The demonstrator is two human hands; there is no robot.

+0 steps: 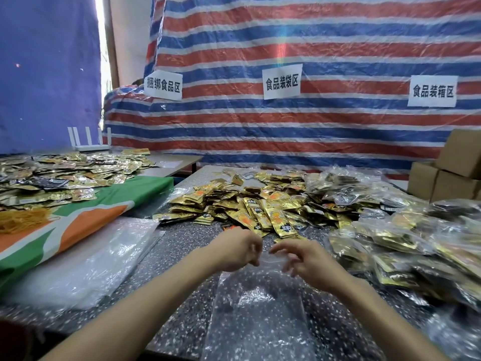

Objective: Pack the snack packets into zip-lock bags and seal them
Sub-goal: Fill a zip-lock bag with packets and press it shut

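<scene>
An empty clear zip-lock bag (257, 308) lies on the speckled table (177, 246) in front of me, its mouth pointing away. My left hand (234, 251) pinches the left side of the bag's mouth. At the right side of the mouth, my right hand (302, 259) has its fingers curled, touching the plastic. Just beyond both hands spreads a heap of gold snack packets (260, 207).
A stack of empty clear bags (86, 261) lies at the left. Filled zip-lock bags (416, 243) pile up on the right. More packets (59, 175) cover a green and orange cloth (78, 225) at the left. Cardboard boxes (453, 173) stand far right. A striped tarp hangs behind.
</scene>
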